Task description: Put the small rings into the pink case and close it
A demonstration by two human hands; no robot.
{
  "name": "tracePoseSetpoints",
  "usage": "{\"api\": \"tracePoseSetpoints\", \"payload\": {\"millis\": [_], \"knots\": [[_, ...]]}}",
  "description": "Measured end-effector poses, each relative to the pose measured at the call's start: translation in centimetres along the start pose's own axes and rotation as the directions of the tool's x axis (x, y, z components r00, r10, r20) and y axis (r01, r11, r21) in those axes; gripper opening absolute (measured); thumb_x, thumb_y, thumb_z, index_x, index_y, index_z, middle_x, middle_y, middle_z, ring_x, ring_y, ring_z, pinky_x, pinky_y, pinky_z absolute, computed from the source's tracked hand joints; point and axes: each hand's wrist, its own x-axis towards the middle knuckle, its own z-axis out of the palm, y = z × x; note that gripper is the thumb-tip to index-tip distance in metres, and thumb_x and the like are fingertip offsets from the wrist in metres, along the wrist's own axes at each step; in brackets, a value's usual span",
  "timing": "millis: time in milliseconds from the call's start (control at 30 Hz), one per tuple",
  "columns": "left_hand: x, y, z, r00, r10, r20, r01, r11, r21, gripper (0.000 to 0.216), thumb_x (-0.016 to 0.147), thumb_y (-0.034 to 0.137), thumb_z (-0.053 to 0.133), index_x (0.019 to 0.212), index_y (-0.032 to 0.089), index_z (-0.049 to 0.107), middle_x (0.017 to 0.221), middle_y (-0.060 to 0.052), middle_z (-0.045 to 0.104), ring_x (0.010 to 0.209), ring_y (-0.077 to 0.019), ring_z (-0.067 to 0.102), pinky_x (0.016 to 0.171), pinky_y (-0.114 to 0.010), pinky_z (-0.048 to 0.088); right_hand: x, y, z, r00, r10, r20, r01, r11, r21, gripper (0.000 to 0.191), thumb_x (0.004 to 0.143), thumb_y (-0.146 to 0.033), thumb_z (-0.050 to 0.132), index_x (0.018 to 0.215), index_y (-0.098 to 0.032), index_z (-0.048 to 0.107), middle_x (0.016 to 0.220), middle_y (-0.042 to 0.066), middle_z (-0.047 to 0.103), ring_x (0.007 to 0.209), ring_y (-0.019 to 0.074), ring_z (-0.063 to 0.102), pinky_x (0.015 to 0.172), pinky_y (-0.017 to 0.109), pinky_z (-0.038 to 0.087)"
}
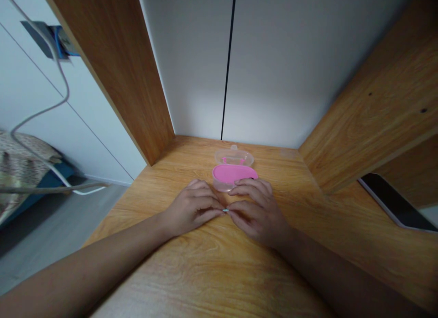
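Observation:
Between the fingertips of both hands is a tiny pale green-white piece (225, 210), too small to name. My left hand (195, 207) pinches it from the left with thumb and forefinger. From the other side, the thumb and forefinger of my right hand (255, 209) close on it too. Just beyond the fingers stands a small oval clear plastic case (222, 186) with a pink inner panel (230, 173). Its clear lid (239, 155) is folded back behind it. The other fingers of my right hand reach over the near right part of the case, where a small dark spot shows.
The wooden desk top (205, 272) runs back to a pale wall panel (195, 71). Wooden boards (112, 58) rise on the left and right. A dark-screened phone (397, 199) lies at the right. A white cable (65, 85) hangs at the left, above the floor.

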Motion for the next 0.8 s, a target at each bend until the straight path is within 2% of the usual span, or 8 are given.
{"api": "tracePoseSetpoints", "payload": {"millis": [467, 800], "knots": [[-0.05, 0.13, -0.03, 0.997, -0.028, 0.065, 0.029, 0.999, -0.015, 0.004, 0.091, 0.021, 0.067, 0.093, 0.017, 0.067, 0.085, -0.003, 0.069, 0.083, -0.0158, 0.061, 0.081, -0.031, 0.043, 0.17, -0.16, -0.13, 1.0, -0.011, 0.01, 0.011, 1.0, 0.027, 0.014, 0.085, -0.02, 0.072, 0.097, -0.026, 0.067, 0.11, 0.003, 0.072, 0.113, 0.0249, 0.061, 0.097, 0.046, 0.042], [-0.1, -0.11, -0.15, 0.998, -0.017, 0.064, 0.016, 1.0, 0.019, 0.005, 0.093, 0.024, 0.066, 0.093, 0.018, 0.066, 0.084, -0.003, 0.068, 0.082, -0.0162, 0.061, 0.079, -0.031, 0.042, 0.16, -0.12, -0.16, 0.999, -0.002, 0.042, 0.001, 1.0, 0.028, 0.013, 0.085, -0.018, 0.07, 0.095, -0.025, 0.065, 0.106, 0.002, 0.073, 0.112, 0.024, 0.061, 0.099, 0.047, 0.039]]}}
